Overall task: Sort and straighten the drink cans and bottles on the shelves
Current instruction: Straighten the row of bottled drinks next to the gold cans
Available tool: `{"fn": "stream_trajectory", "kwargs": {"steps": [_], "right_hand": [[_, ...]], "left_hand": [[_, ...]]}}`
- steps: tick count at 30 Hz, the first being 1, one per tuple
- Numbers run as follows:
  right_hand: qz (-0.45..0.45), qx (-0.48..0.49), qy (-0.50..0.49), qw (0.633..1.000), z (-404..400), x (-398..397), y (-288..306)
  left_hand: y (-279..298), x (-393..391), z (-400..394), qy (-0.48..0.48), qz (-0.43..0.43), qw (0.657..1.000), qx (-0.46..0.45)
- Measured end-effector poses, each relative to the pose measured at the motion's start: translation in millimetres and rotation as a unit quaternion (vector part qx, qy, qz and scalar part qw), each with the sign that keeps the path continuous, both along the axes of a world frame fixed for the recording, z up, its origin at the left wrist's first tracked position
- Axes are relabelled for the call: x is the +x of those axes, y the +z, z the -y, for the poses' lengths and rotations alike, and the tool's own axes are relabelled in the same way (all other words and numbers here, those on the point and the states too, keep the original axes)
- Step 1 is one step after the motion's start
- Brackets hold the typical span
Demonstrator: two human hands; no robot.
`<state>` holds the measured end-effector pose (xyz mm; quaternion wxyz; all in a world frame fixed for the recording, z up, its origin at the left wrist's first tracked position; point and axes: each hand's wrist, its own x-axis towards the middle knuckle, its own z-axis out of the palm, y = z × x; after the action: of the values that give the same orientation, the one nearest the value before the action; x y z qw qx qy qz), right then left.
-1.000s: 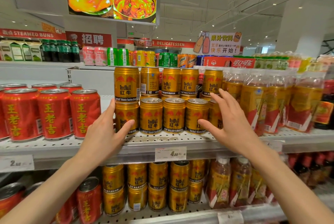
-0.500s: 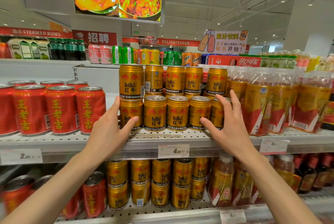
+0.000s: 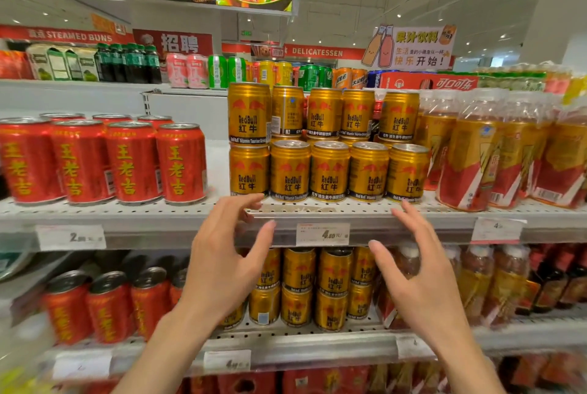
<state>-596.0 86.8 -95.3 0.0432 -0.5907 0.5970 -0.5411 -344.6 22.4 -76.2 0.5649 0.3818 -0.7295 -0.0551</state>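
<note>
On the middle shelf (image 3: 197, 212), a block of gold Red Bull cans (image 3: 328, 171) is seen, stacked two high: five cans stand in the front row, and on the leftmost of them a second can is set right at the shelf's front edge, while the other upper cans are placed further back. To the left of this block, with a gap between, red cans with yellow characters (image 3: 130, 165) are ranged upright in rows; to the right, just beside the gold cans, amber bottles with red-and-gold labels (image 3: 476, 158) are packed close. In front of the shelf edge and below the gold cans, both hands are held up with nothing in them. The left hand (image 3: 222, 263) is spread, its fingers loosely bent and its fingertips raised near the base of the leftmost gold can, though contact cannot be confirmed. The right hand (image 3: 422, 276) is likewise spread, fingers apart and slightly curved, clear of the cans. Between the two hands a price tag (image 3: 322, 234) is fixed to the shelf rail. On the shelf below (image 3: 286, 343), more gold cans, red cans and bottles are shown, somewhat blurred.
</note>
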Motion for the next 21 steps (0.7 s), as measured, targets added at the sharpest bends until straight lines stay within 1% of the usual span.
{"fn": "stream_trajectory", "kwargs": {"steps": [3,6,8,10,14,18,21], "right_hand": [[0.066,0.007,0.018,0.998,-15.9,10.3,-28.8],[0.154,0.082,0.018,0.985,-22.3,11.5,-55.8],[0.185,0.133,0.012,0.974,-23.9,6.8,-71.0],[0.209,0.159,0.011,0.965,-26.1,0.7,-81.0],[0.225,0.184,0.011,0.957,-35.3,-18.6,-88.1],[0.205,0.201,-0.001,0.958,-44.1,-51.0,-97.0],[0.21,0.198,-0.003,0.957,-47.8,-80.3,-101.0]], "left_hand": [[-25.6,-4.6,-14.1,-0.069,-0.017,0.993,0.096],[-54.3,-10.1,-16.2,-0.123,-0.043,0.972,0.197],[-71.3,-16.4,-15.3,-0.152,-0.07,0.952,0.258],[-86.3,-25.1,-14.7,-0.165,-0.089,0.936,0.299],[-104.7,-46.0,-18.5,-0.174,-0.102,0.915,0.348],[-112.5,-70.0,-23.4,-0.174,-0.096,0.91,0.364],[-113.3,-96.1,-28.3,-0.164,-0.096,0.909,0.371]]}}
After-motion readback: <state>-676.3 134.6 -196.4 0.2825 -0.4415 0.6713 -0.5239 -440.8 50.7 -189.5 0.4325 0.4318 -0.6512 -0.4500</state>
